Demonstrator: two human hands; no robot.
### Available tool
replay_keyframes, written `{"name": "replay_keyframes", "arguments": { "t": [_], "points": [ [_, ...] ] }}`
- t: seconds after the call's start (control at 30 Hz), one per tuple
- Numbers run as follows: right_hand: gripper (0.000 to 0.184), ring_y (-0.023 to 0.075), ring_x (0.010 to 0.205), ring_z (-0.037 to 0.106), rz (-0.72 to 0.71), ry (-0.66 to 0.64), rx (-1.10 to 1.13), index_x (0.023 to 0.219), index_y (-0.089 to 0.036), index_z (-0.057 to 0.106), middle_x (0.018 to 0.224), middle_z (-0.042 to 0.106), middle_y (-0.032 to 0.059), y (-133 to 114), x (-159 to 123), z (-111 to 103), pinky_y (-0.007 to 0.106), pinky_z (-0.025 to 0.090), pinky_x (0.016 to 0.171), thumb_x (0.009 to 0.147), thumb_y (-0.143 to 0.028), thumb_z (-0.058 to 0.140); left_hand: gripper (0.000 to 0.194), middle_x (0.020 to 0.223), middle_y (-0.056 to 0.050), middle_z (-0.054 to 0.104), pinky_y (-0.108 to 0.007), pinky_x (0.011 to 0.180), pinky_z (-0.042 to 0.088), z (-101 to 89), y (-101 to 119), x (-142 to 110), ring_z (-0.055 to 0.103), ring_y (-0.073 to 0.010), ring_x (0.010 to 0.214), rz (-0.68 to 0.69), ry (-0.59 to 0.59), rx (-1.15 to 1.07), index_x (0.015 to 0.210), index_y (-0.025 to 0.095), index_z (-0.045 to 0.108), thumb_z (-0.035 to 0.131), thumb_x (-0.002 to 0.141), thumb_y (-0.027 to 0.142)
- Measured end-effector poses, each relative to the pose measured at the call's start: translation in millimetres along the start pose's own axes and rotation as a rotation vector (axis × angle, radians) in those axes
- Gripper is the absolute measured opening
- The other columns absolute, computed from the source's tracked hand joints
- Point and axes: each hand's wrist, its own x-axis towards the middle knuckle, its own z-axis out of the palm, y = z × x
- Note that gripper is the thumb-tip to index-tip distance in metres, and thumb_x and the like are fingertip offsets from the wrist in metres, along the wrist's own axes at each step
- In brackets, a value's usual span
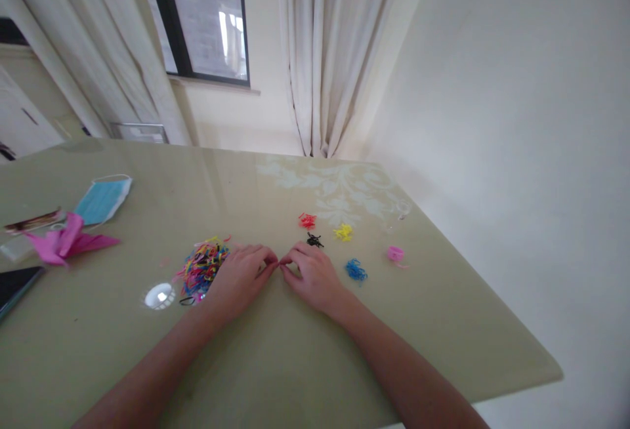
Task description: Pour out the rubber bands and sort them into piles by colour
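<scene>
My left hand (245,277) and my right hand (311,275) meet over the table, fingertips pinched and almost touching. Whatever lies between them is too small to make out. Beside my left hand is a heap of mixed-colour small rubber bands (201,265), partly covered by that hand. Just beyond my right hand lies a small black pile of bands (315,240). Around it are a red pile (308,221), a yellow pile (343,232) and a blue pile (356,270). Farther right sits a small pink bunch (396,254).
On the left of the table (275,376) are a clear shiny domed piece (160,296), a pink folded-paper bird (69,240), a blue face mask (104,199) and a dark phone-like slab (17,288). The table's right edge runs near a white wall (531,153).
</scene>
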Motion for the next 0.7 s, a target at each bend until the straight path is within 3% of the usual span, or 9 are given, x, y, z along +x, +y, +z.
{"name": "replay_keyframes", "arguments": {
  "t": [0.27, 0.4, 0.53, 0.7],
  "points": [
    [0.003, 0.0117, 0.068, 0.055, 0.132, 0.117, 0.259, 0.085, -0.016, 0.072, 0.081, 0.063, -0.0008, 5.2, 3.2, -1.5, 0.026, 0.042, 0.068, 0.087, -0.014, 0.074, 0.021, 0.094, -0.007, 0.075, -0.038, 0.085, 0.047, 0.2, -2.7, 1.6, 0.068, -0.0262, 0.09, -0.013, -0.005, -0.074, 0.095, 0.021, 0.069, 0.052, 0.1, 0.032],
    [0.016, 0.0106, 0.063, 0.051, 0.187, 0.107, 0.708, 0.084, -0.017, 0.07, 0.072, 0.061, -0.0025, 6.5, 2.0, -15.0, 0.023, 0.04, 0.059, 0.092, -0.031, 0.072, 0.02, 0.097, -0.009, 0.075, -0.039, 0.086, 0.048, -1.3, -5.0, 2.7, 0.067, -0.0273, 0.094, -0.028, -0.022, -0.022, 0.094, 0.02, 0.067, 0.049, 0.099, 0.026],
    [0.03, 0.0093, 0.056, 0.055, 0.134, -0.014, 1.277, 0.086, -0.019, 0.067, 0.073, 0.068, -0.0011, 4.3, -9.0, -34.2, 0.022, 0.043, 0.054, 0.09, -0.047, 0.077, 0.021, 0.097, -0.01, 0.076, -0.041, 0.088, 0.048, -3.8, -4.5, 3.7, 0.069, -0.0285, 0.096, -0.028, -0.045, 0.017, 0.093, 0.02, 0.067, 0.047, 0.099, 0.024],
    [0.026, 0.012, 0.059, 0.068, 0.073, -0.026, 1.471, 0.085, -0.019, 0.068, 0.075, 0.076, 0.003, 0.2, -24.8, -48.2, 0.021, 0.051, 0.057, 0.087, -0.038, 0.085, 0.024, 0.097, -0.01, 0.076, -0.043, 0.09, 0.047, -5.3, -6.4, 4.6, 0.07, -0.0296, 0.097, -0.036, -0.04, 0.026, 0.094, 0.02, 0.065, 0.043, 0.101, 0.026]
  ]
}}
